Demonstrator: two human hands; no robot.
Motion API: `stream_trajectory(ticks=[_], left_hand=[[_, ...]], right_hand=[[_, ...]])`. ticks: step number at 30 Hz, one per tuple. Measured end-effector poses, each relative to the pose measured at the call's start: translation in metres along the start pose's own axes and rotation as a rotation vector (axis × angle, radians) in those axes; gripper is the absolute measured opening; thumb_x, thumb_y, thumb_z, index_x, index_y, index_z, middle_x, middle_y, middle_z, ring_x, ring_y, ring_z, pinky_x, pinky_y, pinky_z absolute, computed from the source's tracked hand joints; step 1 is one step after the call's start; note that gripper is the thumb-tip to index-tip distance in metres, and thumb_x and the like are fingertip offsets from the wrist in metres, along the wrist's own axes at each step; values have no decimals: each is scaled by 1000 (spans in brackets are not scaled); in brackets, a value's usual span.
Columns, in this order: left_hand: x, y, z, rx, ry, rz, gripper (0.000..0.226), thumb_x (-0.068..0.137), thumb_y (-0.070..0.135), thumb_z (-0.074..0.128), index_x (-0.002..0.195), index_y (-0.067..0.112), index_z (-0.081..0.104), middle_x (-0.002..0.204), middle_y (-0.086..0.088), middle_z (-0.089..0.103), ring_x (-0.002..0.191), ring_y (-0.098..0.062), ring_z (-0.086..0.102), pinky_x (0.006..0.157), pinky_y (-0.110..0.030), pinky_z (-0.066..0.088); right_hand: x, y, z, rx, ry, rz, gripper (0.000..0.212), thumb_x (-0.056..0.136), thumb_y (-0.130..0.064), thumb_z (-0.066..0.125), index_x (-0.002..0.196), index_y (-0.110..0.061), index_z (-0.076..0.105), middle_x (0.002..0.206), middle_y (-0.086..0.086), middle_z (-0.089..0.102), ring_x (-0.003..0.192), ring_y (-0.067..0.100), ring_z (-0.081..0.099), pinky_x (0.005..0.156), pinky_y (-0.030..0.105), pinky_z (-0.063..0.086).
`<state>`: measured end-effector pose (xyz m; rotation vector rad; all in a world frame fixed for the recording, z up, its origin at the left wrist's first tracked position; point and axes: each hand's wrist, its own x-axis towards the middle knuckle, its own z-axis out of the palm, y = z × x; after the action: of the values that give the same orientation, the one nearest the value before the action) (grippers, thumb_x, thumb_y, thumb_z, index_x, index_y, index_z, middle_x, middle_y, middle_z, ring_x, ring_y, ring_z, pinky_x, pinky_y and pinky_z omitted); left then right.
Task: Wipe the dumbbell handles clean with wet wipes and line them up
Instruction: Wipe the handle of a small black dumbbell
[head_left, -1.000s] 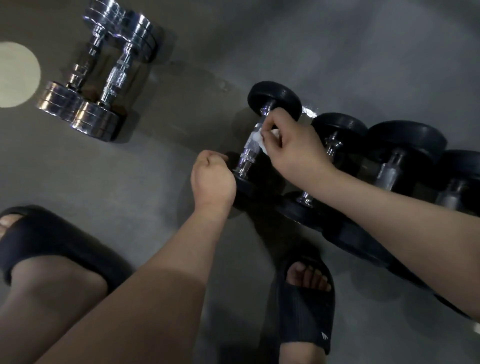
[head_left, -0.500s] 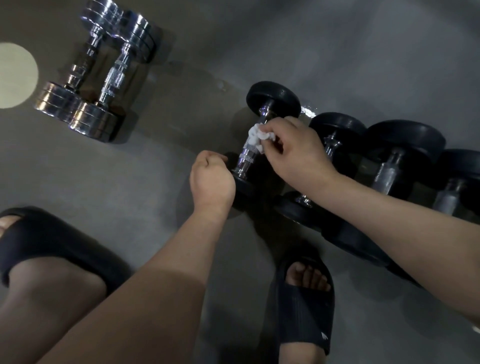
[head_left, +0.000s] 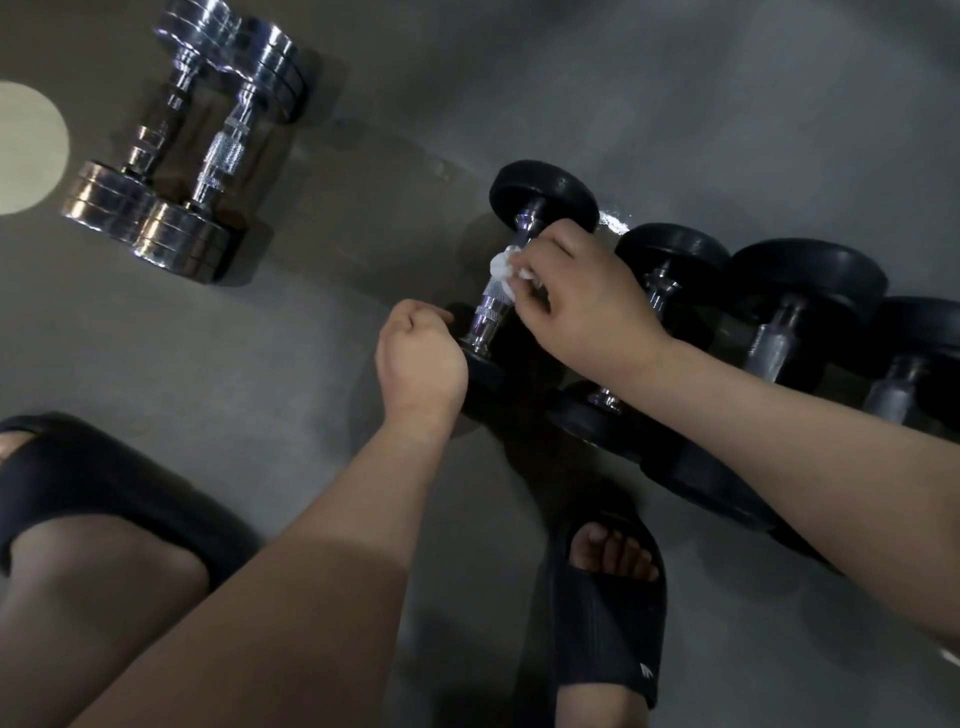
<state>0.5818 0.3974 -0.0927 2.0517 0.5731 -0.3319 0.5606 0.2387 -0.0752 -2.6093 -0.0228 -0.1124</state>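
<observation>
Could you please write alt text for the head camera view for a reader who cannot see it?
A person's right hand pinches a white wet wipe against the chrome handle of a black dumbbell on a grey floor, while the left hand, curled, sits at its near end. More black dumbbells line up to the right; two chrome dumbbells lie upper left.

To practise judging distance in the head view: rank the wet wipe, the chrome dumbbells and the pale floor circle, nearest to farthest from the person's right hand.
1. wet wipe, pinched in the right hand.
2. chrome dumbbells, upper left.
3. pale floor circle, far left edge.
</observation>
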Motion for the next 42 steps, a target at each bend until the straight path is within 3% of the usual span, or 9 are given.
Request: stream_trajectory(ticks=[8,13,16,20,24,27,31,37,42], left_hand=[[1,-1,1,2,5,0,27,92,12,45,85,10,71,75,9,61,78,-12,53,56,-8,33],[2,-2,0,-16,0,1,26,91,12,46,83,10,70,76,8,62,78,-13,54,56,-7,34],[2,-2,0,-17,-3,3,26,92,12,45,84,10,70,76,7,62,78,-13,54,56,-7,34],[2,-2,1,-1,3,4,26,93,12,46,84,10,71,75,10,61,79,-14,53,56,-5,33],[4,-3,1,10,-6,-3,27,92,12,46,83,12,71,75,10,62,74,-8,52,56,-4,34],[4,-3,1,11,-12,-1,27,93,12,46,81,12,70,75,10,62,72,-4,52,55,-4,34],[3,-2,0,3,-21,-2,28,93,12,45,81,11,70,75,10,61,71,1,52,55,-4,33],[1,-1,1,-10,-13,-8,28,93,13,45,81,12,70,76,8,64,71,-2,53,54,-6,34],[3,-1,-1,-17,-23,-13,27,92,13,45,80,12,70,78,7,64,73,-4,53,55,-6,35]], right_hand=[[7,8,-4,4,41,61,19,87,-14,49,97,-5,62,105,14,57,87,30,63,70,45,53],[-7,-7,0,280,25,196,12,90,-14,69,101,-12,65,95,-5,61,82,7,59,76,24,50],[-4,-7,-2,407,60,326,14,90,-22,71,89,-13,61,79,-9,63,75,6,60,71,24,50],[-3,-7,7,452,94,324,2,91,-20,72,89,-19,73,88,-13,59,82,-3,59,78,16,48],[-3,-3,10,499,63,292,16,96,-18,62,105,-13,74,101,-11,56,94,12,66,86,40,58],[2,2,5,458,9,339,21,95,-16,63,116,-18,63,96,-1,60,89,16,67,80,41,60],[2,0,4,354,83,247,12,94,-14,65,106,-15,69,104,0,55,85,0,56,82,18,49],[-6,2,9,178,106,69,19,97,-17,62,111,-11,73,102,6,58,82,15,60,73,32,53],[-8,11,5,224,-2,-130,33,90,-13,66,120,0,69,109,17,56,86,18,60,83,16,47]])
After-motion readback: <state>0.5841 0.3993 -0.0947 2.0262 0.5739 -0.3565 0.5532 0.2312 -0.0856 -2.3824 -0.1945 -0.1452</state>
